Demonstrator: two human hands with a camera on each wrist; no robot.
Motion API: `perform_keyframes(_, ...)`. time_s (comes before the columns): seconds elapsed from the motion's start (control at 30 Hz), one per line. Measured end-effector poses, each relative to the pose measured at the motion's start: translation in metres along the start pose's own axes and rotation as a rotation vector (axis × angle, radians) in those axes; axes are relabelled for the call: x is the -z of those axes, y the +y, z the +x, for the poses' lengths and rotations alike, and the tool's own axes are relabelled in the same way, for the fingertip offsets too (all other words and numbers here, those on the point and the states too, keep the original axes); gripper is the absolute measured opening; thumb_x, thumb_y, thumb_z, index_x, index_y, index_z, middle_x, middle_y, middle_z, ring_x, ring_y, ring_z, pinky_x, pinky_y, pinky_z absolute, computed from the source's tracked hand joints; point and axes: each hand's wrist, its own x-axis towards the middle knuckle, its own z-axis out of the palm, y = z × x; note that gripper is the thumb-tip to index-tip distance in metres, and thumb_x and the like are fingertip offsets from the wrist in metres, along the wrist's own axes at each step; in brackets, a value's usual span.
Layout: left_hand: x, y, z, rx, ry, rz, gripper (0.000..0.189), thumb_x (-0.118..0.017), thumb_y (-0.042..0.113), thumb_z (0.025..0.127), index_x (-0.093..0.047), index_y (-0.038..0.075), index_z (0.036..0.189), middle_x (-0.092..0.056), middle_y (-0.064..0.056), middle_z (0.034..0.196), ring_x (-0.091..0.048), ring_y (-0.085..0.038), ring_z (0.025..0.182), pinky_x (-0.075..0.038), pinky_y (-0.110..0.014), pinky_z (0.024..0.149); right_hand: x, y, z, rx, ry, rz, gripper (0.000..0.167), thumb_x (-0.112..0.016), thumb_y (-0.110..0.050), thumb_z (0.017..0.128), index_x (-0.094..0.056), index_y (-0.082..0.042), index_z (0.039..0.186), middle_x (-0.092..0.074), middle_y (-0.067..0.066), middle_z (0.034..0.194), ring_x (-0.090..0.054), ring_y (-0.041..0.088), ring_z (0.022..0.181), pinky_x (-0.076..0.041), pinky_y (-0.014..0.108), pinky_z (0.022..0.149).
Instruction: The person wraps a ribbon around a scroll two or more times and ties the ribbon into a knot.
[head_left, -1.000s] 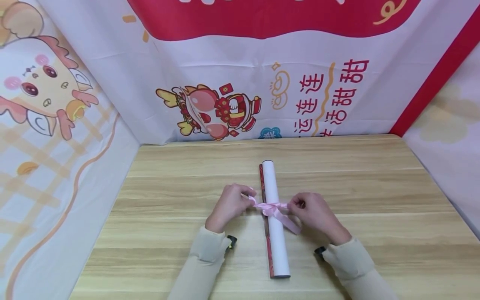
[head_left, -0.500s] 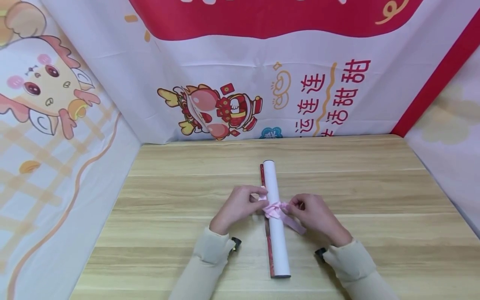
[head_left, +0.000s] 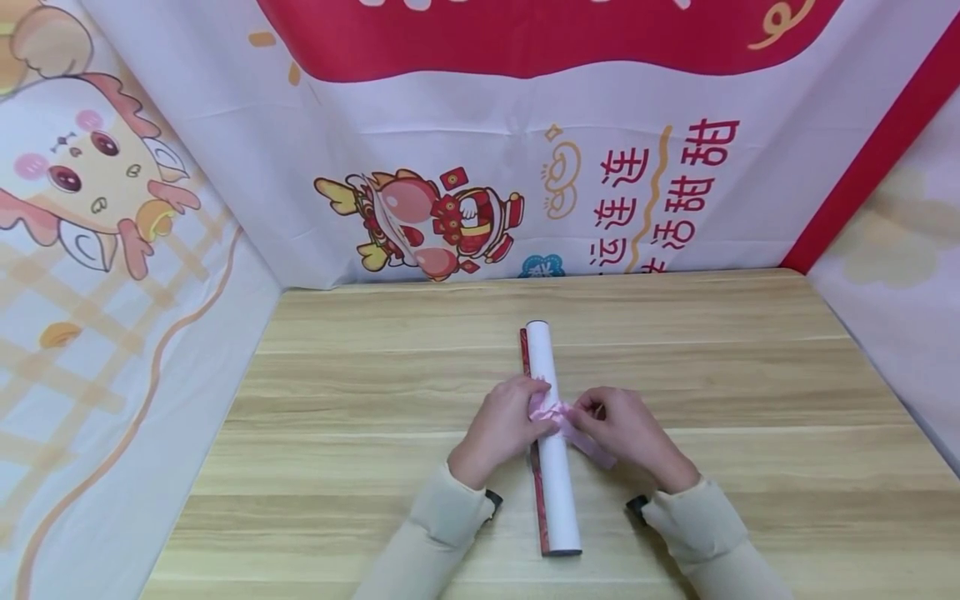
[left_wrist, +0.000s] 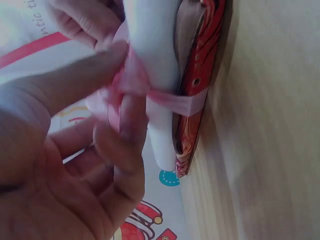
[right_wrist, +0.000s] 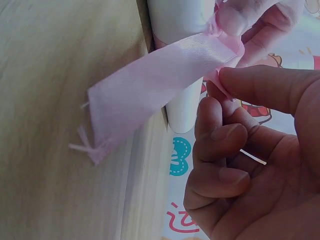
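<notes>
A white rolled scroll (head_left: 557, 492) with a dark red patterned strip (head_left: 542, 508) along its left side lies lengthwise on the table. Around its middle goes a pink ribbon (right_wrist: 160, 80), knotted on top, with one frayed tail hanging to the right. My left hand (head_left: 510, 421) reaches over the scroll and pinches the ribbon at the knot between thumb and finger. On the other side, my right hand (head_left: 626, 429) pinches a part of the ribbon between thumb and index finger. In the left wrist view the ribbon band crosses the red strip (left_wrist: 192, 125).
The wooden table (head_left: 337, 350) extends on both sides of the scroll. Behind it hangs a printed white and red cloth (head_left: 465, 108), and a printed cloth wall (head_left: 217, 208) stands at the left. Each sleeve cuff has a small black camera beside it.
My left hand has moved right, from beside the scroll to over it, bringing its part of the ribbon to the knot. The right hand stays almost in place, still pinching ribbon.
</notes>
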Motion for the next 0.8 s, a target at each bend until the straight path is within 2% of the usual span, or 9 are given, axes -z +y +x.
perform_keyframes(0.13, -0.002, 0.001, 0.000, 0.022, 0.003, 0.029, 0.063, -0.086, 0.019, 0.088, -0.062, 0.005, 0.144, -0.064, -0.014, 0.147, -0.063, -0.030, 0.133, -0.051, -0.045, 0.113, 0.000, -0.001, 0.000, -0.037, -0.013, -0.003, 0.017, -0.073, -0.026, 0.100, -0.075, -0.010, 0.097, -0.068, 0.002, 0.083, -0.058, 0.016, 0.075, -0.049, 0.026, 0.062)
perform_keyframes(0.3, 0.003, -0.003, 0.000, 0.069, -0.078, -0.017, 0.084, -0.094, 0.020, 0.080, -0.053, 0.009, 0.153, -0.055, -0.011, 0.158, -0.056, -0.030, 0.141, -0.046, -0.047, 0.119, 0.000, -0.001, 0.000, -0.054, -0.020, -0.007, 0.017, -0.073, -0.026, 0.100, -0.076, -0.010, 0.097, -0.068, 0.002, 0.085, -0.058, 0.016, 0.076, -0.049, 0.027, 0.063)
perform_keyframes(0.4, 0.006, -0.005, 0.001, 0.067, -0.113, -0.028, 0.092, -0.097, 0.021, 0.076, -0.051, 0.009, 0.155, -0.050, -0.011, 0.162, -0.049, -0.031, 0.149, -0.040, -0.048, 0.124, 0.000, 0.000, 0.000, -0.045, -0.016, 0.002, 0.017, -0.072, -0.025, 0.100, -0.076, -0.009, 0.096, -0.068, 0.003, 0.084, -0.058, 0.016, 0.075, -0.048, 0.027, 0.062)
perform_keyframes(0.53, 0.009, -0.007, 0.001, 0.038, -0.144, 0.005, 0.096, -0.098, 0.020, 0.073, -0.050, 0.008, 0.155, -0.049, -0.011, 0.163, -0.047, -0.031, 0.151, -0.038, -0.048, 0.125, -0.001, 0.000, 0.000, -0.061, -0.024, 0.023, 0.017, -0.072, -0.026, 0.100, -0.075, -0.010, 0.098, -0.068, 0.003, 0.085, -0.057, 0.017, 0.075, -0.048, 0.026, 0.060)
perform_keyframes(0.6, 0.010, -0.007, 0.001, 0.037, -0.158, 0.003, 0.096, -0.098, 0.021, 0.074, -0.050, 0.009, 0.155, -0.049, -0.010, 0.164, -0.046, -0.030, 0.152, -0.037, -0.048, 0.126, -0.001, 0.000, 0.000, -0.061, -0.024, 0.023, 0.017, -0.072, -0.026, 0.100, -0.075, -0.010, 0.098, -0.068, 0.003, 0.085, -0.057, 0.017, 0.074, -0.048, 0.027, 0.060)
perform_keyframes(0.8, 0.009, -0.005, 0.000, 0.088, -0.155, -0.111, 0.086, -0.091, 0.023, 0.083, -0.049, 0.010, 0.157, -0.046, -0.009, 0.166, -0.046, -0.030, 0.152, -0.038, -0.048, 0.125, -0.001, -0.001, 0.000, -0.023, -0.015, -0.002, 0.017, -0.070, -0.024, 0.101, -0.075, -0.010, 0.093, -0.068, 0.002, 0.082, -0.058, 0.015, 0.074, -0.048, 0.027, 0.062)
